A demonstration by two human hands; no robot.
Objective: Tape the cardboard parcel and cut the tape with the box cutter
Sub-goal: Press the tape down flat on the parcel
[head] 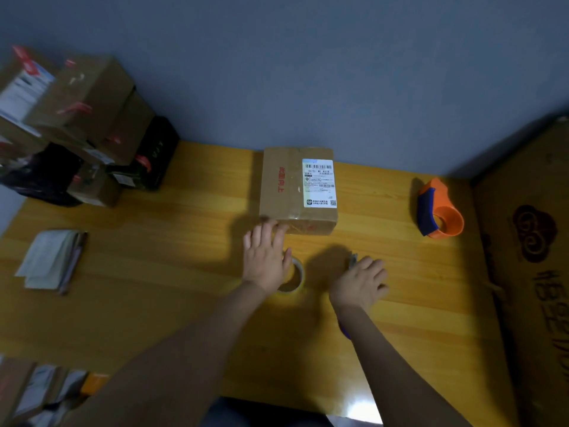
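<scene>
A brown cardboard parcel (288,188) with a white shipping label and red print lies on the yellow wooden table (172,241), near the wall. My left hand (266,257) is spread open, its fingertips touching the parcel's near left corner. Under that hand's heel lies a roll of clear tape (297,278), flat on the table and partly hidden. My right hand (361,282) rests palm down, fingers apart, over a small grey object (353,259) that may be the box cutter; only its tip shows.
An orange and blue tape dispenser (438,211) stands at the right. A stack of cardboard boxes and black packages (83,124) fills the back left corner. Folded papers with a pen (52,260) lie at the left. A large flat carton (529,257) leans along the right edge.
</scene>
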